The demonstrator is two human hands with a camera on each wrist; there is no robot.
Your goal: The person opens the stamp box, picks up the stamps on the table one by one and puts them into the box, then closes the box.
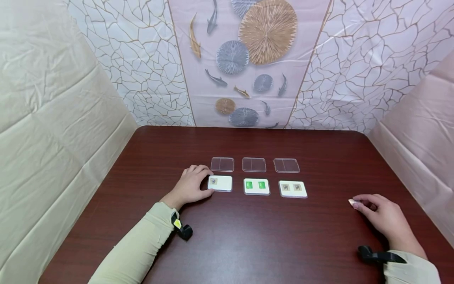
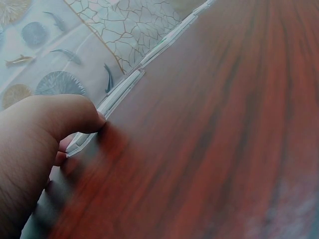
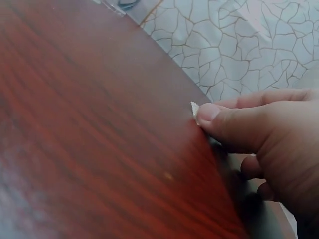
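Observation:
My left hand [image 1: 192, 184] holds the left end of a shallow clear case [image 1: 223, 184] with a white insert, thumb at the near edge and fingers at the far edge. One small stamp [image 1: 213, 181] lies at the left of that insert. In the left wrist view the thumb [image 2: 75, 114] presses on the case's rim [image 2: 119, 92]. Far to the right, my right hand [image 1: 381, 213] pinches a small pale stamp [image 1: 352, 202] between thumb and index finger, close over the table. Only a corner of this stamp [image 3: 195, 112] shows in the right wrist view.
A middle case [image 1: 257, 187] carries two green stamps, and a right case [image 1: 293, 189] two brownish ones. Behind them lie three clear lids: left [image 1: 222, 164], middle [image 1: 253, 165] and right [image 1: 286, 165]. The dark wooden table [image 1: 248, 240] meets patterned cloth at its back edge.

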